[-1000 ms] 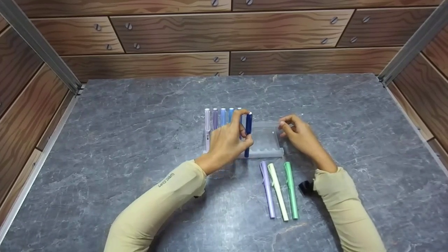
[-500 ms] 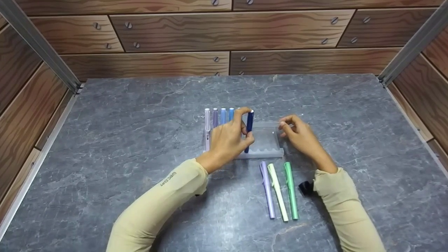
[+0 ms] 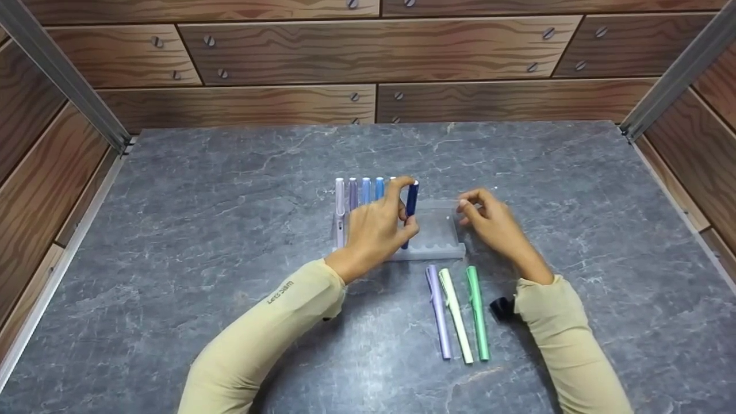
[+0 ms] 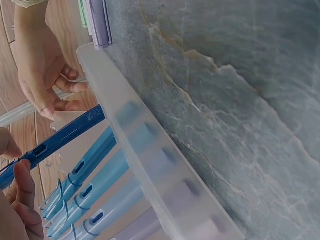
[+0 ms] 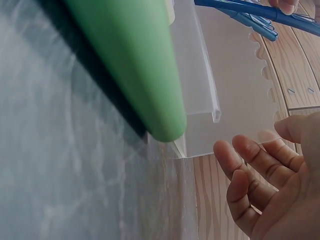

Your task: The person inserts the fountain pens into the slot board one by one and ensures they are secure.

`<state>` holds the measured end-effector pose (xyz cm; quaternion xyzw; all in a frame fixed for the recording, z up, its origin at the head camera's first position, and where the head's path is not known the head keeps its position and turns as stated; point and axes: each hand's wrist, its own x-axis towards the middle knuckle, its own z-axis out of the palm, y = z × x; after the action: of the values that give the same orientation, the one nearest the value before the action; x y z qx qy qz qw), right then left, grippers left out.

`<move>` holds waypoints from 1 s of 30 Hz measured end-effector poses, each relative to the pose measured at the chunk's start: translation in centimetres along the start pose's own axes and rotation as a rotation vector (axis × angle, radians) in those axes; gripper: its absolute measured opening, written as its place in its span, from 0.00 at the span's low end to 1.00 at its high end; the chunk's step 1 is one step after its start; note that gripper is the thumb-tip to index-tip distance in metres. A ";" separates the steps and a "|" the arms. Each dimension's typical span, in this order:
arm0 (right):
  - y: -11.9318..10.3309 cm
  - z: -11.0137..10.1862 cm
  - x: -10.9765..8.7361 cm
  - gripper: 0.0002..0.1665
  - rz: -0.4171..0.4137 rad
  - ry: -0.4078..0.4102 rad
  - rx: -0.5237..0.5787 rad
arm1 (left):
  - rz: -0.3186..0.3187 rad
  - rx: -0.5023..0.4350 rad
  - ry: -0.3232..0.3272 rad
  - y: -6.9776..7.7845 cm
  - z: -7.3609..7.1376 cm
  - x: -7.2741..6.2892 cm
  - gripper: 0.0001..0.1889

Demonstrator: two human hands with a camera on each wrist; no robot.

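Note:
My left hand (image 3: 376, 227) pinches a dark blue pen (image 4: 67, 135) between thumb and fingers. The pen slants over the clear plastic pen rack (image 3: 440, 251), its lower end right at the notched front rail in the left wrist view. Several capped pens, from pale lilac (image 3: 340, 198) through purple (image 3: 353, 192) to blue (image 3: 379, 187), lie side by side in the rack's left part, partly hidden by the left hand. My right hand (image 3: 495, 227) is at the rack's right side, fingers loosely bent with their tips right at its edge, and grips nothing.
In front of the rack, a lilac pen (image 3: 439, 313), a cream pen (image 3: 457, 316) and a green pen (image 3: 478, 313) lie on the grey marbled table (image 3: 230, 184). A black object (image 3: 502, 309) sits by the right cuff. Wood-patterned walls (image 3: 287, 54) surround the table.
The left hand has shifted slightly right with the dark blue pen, whose lower end has moved back from the rack's front edge to the notches. The right hand stays in place.

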<state>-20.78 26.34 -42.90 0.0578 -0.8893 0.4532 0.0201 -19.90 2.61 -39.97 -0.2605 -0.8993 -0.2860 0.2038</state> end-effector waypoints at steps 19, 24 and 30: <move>0.2 0.1 0.2 0.16 -0.007 0.004 0.003 | -0.067 0.051 -0.092 0.0 0.5 0.0 0.29; 0.2 0.1 0.1 0.17 -0.008 0.003 0.001 | -0.078 0.063 -0.110 0.0 0.5 0.0 0.30; 0.2 0.0 0.0 0.18 -0.010 -0.001 0.005 | -0.109 0.079 -0.147 0.1 0.4 0.3 0.31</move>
<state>-20.83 26.38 -43.05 0.0625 -0.8880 0.4551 0.0218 -20.10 3.02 -40.04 -0.2234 -0.9352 -0.2412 0.1317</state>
